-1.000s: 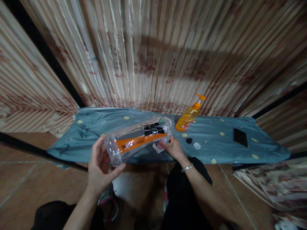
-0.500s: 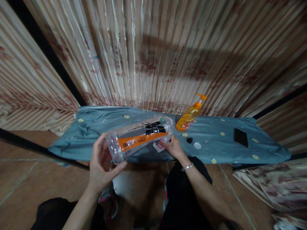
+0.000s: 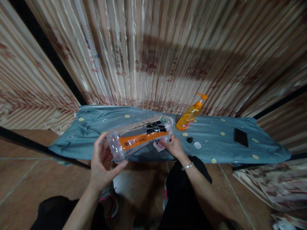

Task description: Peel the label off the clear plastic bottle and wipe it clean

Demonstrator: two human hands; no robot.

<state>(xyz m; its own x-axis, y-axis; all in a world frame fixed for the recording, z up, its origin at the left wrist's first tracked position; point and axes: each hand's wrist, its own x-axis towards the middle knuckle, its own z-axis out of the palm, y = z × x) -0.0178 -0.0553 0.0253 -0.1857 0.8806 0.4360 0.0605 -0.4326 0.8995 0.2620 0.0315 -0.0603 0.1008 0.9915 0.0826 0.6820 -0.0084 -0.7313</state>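
Note:
A large clear plastic bottle (image 3: pixel 139 134) with an orange and black label lies tilted across both hands, its base toward the left and its neck toward the upper right. My left hand (image 3: pixel 104 159) cups the base, thumb underneath. At the neck end, my right hand (image 3: pixel 175 147) is closed against the bottle, its fingers partly hidden. Beside the right thumb is a small white and pink packet-like thing (image 3: pixel 158 146); whether the thumb touches it I cannot tell. Behind the right hand stands an orange pump bottle (image 3: pixel 189 116) of yellow-orange liquid.
A black cap (image 3: pixel 189 140) and a white disc (image 3: pixel 197 145) lie right of my right hand on the teal cloth (image 3: pixel 230 153). Farther right rests a dark phone (image 3: pixel 241 137). Curtains (image 3: pixel 153 64) hang behind, and dark poles (image 3: pixel 48 51) slant at the sides.
Almost nothing differs. The plastic bottle has turned very slightly in my hands, and both hands keep their places.

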